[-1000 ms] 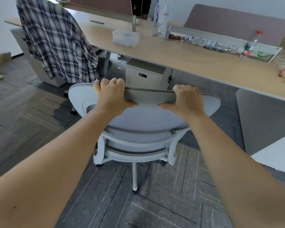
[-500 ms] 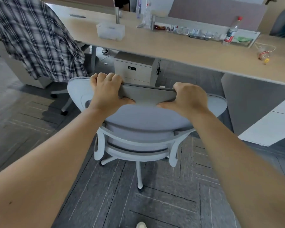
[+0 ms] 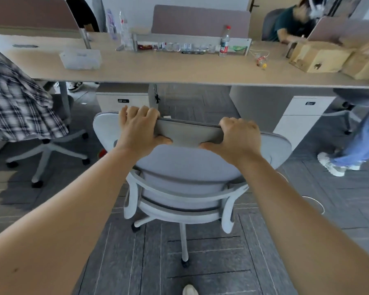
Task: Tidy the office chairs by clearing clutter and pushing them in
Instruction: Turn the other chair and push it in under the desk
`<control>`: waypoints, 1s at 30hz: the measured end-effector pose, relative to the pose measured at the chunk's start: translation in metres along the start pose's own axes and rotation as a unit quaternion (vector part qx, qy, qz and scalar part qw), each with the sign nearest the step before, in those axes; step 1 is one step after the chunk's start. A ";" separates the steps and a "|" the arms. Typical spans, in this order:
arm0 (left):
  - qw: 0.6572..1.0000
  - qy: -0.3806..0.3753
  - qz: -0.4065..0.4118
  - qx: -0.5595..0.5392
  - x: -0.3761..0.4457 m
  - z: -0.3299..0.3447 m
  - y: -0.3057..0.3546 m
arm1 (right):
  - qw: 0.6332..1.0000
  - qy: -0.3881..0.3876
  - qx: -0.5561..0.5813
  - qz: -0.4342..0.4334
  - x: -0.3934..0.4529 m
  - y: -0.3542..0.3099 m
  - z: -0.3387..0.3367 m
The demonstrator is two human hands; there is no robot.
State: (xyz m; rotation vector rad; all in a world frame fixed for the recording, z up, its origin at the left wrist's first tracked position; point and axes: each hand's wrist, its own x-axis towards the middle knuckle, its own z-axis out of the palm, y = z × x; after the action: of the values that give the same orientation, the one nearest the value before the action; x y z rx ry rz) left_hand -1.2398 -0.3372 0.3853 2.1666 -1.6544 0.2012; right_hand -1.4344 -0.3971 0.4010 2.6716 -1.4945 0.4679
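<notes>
Grey office chair (image 3: 190, 167) sits centre frame, facing the desk (image 3: 179, 71) and short of it, left hand (image 3: 140, 130) and right hand (image 3: 240, 137) both clamped over its backrest top edge, plaid-shirt chair (image 3: 30, 116) at left.

Long tan desk (image 3: 179, 70), clear plastic box (image 3: 80, 57) left of a red-capped bottle (image 3: 224, 42), cardboard boxes (image 3: 320, 57) right of it, small glass jars (image 3: 185, 47) between box and bottle.
</notes>
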 end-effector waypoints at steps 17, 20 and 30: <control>0.995 -0.027 0.094 -0.037 0.037 0.013 0.009 | 0.994 0.020 0.033 0.105 0.000 0.006 0.012; 0.994 -0.026 0.100 -0.040 0.048 0.019 0.012 | 0.993 0.022 0.032 0.109 0.011 0.014 0.015; 0.995 -0.033 0.088 -0.038 0.118 0.054 0.043 | 0.993 0.026 0.038 0.109 0.073 0.070 0.030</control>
State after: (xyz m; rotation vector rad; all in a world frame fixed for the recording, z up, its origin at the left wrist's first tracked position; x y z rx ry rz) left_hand -1.2540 -0.4731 0.3874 1.9931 -1.8597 0.1141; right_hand -1.4501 -0.4999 0.3860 2.5381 -1.7971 0.6120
